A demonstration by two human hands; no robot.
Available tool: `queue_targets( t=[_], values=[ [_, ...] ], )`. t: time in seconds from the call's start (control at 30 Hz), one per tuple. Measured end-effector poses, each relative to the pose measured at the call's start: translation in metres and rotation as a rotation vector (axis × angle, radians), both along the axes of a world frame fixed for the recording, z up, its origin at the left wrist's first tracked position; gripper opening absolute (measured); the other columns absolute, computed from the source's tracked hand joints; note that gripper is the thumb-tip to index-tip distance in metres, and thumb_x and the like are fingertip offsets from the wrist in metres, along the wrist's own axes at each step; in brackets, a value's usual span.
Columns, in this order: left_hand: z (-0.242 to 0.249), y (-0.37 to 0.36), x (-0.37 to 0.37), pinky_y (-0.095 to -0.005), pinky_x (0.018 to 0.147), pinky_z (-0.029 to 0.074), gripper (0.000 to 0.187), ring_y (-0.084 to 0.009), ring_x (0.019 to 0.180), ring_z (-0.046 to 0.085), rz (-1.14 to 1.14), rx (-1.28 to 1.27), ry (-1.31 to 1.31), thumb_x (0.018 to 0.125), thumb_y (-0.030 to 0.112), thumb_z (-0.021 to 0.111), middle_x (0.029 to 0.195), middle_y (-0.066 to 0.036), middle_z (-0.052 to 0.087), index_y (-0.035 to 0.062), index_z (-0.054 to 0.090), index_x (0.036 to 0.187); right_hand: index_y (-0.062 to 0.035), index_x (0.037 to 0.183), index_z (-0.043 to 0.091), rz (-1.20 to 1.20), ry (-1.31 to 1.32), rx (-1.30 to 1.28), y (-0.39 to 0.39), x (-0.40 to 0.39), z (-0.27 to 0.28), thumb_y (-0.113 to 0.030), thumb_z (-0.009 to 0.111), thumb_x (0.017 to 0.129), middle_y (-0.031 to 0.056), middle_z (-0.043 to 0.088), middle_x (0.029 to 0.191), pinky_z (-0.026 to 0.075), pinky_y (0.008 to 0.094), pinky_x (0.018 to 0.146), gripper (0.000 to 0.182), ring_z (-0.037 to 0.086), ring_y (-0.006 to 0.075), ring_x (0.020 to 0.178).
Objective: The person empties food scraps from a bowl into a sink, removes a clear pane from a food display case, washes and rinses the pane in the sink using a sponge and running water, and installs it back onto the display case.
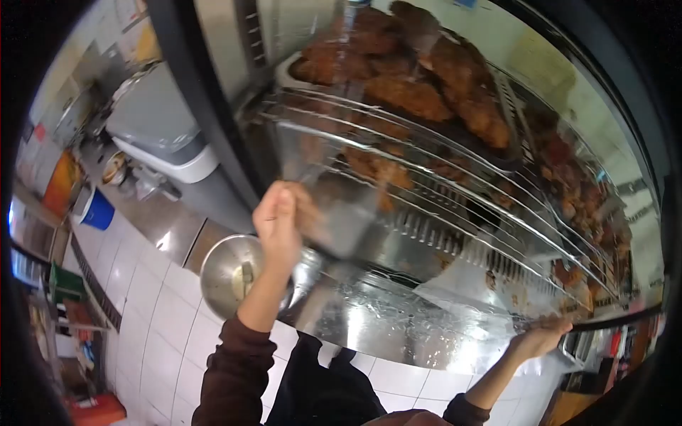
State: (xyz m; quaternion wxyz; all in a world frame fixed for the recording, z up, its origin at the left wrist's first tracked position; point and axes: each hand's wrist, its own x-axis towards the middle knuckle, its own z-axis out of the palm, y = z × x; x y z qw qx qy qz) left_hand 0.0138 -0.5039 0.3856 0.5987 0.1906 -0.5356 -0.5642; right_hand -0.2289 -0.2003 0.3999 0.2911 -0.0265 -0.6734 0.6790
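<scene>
My left hand (280, 220) is closed in front of the display cabinet's left side, beside a black upright post (213, 99). Motion smears its fingers, and a blurred greyish, see-through patch lies just right of it; what the hand grips cannot be made out. At the lower right, my right hand (538, 341) has its fingers around the end of a black frame bar (618, 317) of the cabinet. Between the hands are wire racks (426, 177). Browned fried meat pieces (408, 96) fill a tray on the upper rack, and more pieces (568, 170) lie on the right.
Below the racks runs a wet steel ledge (398, 326) with crumbs and a whitish sheet (483, 284). A steel bowl (220, 277) with a utensil inside stands left of my forearm. A grey-lidded container (160, 128) and a blue tub (98, 211) are farther left. White tiles (160, 319) cover the floor.
</scene>
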Motion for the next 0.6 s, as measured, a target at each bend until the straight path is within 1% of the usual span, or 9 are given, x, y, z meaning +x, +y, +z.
queue_targets(
  t=[0.03,0.1,0.13,0.2,0.27,0.37,0.5,0.57,0.6],
  values=[
    [-0.006,-0.003,0.0,-0.0205,0.037,0.04,0.033,-0.0134,0.044,0.052,0.039,-0.04,-0.024,0.089,0.033,0.04,0.067,-0.008,0.055,0.0038,0.046,0.076,0.0033,0.084,0.056,-0.06,0.073,-0.118,-0.014,0.002,0.003,-0.042,0.03,0.092,0.0047,0.049,0.068,0.037,0.0237,0.055,0.052,0.043,0.0127,0.064],
    [-0.009,-0.005,0.004,-0.0202,0.039,0.04,0.034,-0.0131,0.045,0.053,0.021,-0.049,-0.09,0.089,0.034,0.04,0.066,-0.007,0.053,0.0035,0.046,0.076,0.0087,0.103,0.053,-0.102,0.104,0.179,-0.001,-0.004,-0.01,-0.042,0.024,0.092,0.0129,0.056,0.083,0.04,0.0274,0.062,0.06,0.046,0.0168,0.07],
    [-0.006,-0.003,0.005,-0.0202,0.039,0.04,0.034,-0.0131,0.045,0.053,0.036,-0.05,-0.094,0.089,0.034,0.04,0.066,-0.007,0.053,0.0035,0.046,0.076,0.0087,0.105,0.052,-0.097,0.024,0.195,0.003,-0.007,-0.011,-0.043,0.024,0.092,0.0141,0.056,0.088,0.041,0.0286,0.065,0.06,0.046,0.0178,0.073],
    [0.002,0.0,0.003,-0.0197,0.04,0.04,0.034,-0.0122,0.046,0.052,0.012,-0.03,-0.03,0.09,0.034,0.04,0.064,-0.005,0.051,0.0036,0.046,0.076,0.0087,0.107,0.05,-0.082,-0.057,0.211,0.005,-0.009,-0.01,-0.043,0.024,0.092,0.0153,0.056,0.093,0.041,0.0297,0.067,0.06,0.047,0.0188,0.076],
    [0.003,0.001,0.007,-0.0195,0.041,0.04,0.034,-0.012,0.047,0.052,0.022,-0.051,-0.036,0.09,0.035,0.039,0.063,-0.005,0.051,0.0035,0.046,0.076,0.0073,0.111,0.048,-0.037,0.022,0.16,0.001,-0.008,-0.01,-0.043,0.024,0.092,0.0155,0.055,0.096,0.041,0.0304,0.071,0.059,0.048,0.019,0.081],
    [0.009,0.006,0.011,-0.0192,0.041,0.04,0.035,-0.0114,0.047,0.051,-0.014,-0.032,-0.025,0.09,0.035,0.038,0.063,-0.005,0.05,0.0033,0.046,0.077,0.0072,0.114,0.045,0.018,0.007,0.034,-0.012,0.003,-0.003,-0.044,0.024,0.092,0.016,0.054,0.101,0.042,0.0318,0.075,0.06,0.05,0.0201,0.085],
    [0.009,0.005,0.012,-0.02,0.041,0.04,0.035,-0.0127,0.048,0.052,-0.028,-0.003,0.002,0.09,0.035,0.039,0.063,-0.006,0.051,0.0027,0.045,0.076,0.007,0.113,0.045,0.021,-0.021,-0.019,0.0,-0.016,-0.017,-0.044,0.027,0.091,0.015,0.052,0.103,0.042,0.0303,0.076,0.058,0.049,0.0185,0.087],
    [0.011,0.005,0.015,-0.0207,0.04,0.041,0.036,-0.0133,0.049,0.053,-0.035,0.005,-0.004,0.09,0.035,0.039,0.063,-0.007,0.051,0.0026,0.045,0.076,0.0063,0.112,0.045,-0.015,-0.05,0.032,0.002,-0.019,-0.019,-0.045,0.027,0.091,0.0152,0.05,0.106,0.043,0.0303,0.076,0.059,0.049,0.0184,0.088],
    [0.012,0.006,0.015,-0.0206,0.042,0.041,0.034,-0.0124,0.049,0.054,-0.077,0.042,0.038,0.09,0.032,0.04,0.062,-0.007,0.054,0.0017,0.049,0.078,0.0061,0.112,0.046,-0.027,-0.059,0.049,0.004,-0.021,-0.021,-0.045,0.027,0.091,0.0153,0.05,0.106,0.043,0.0303,0.076,0.059,0.049,0.0184,0.089]
  ],
)
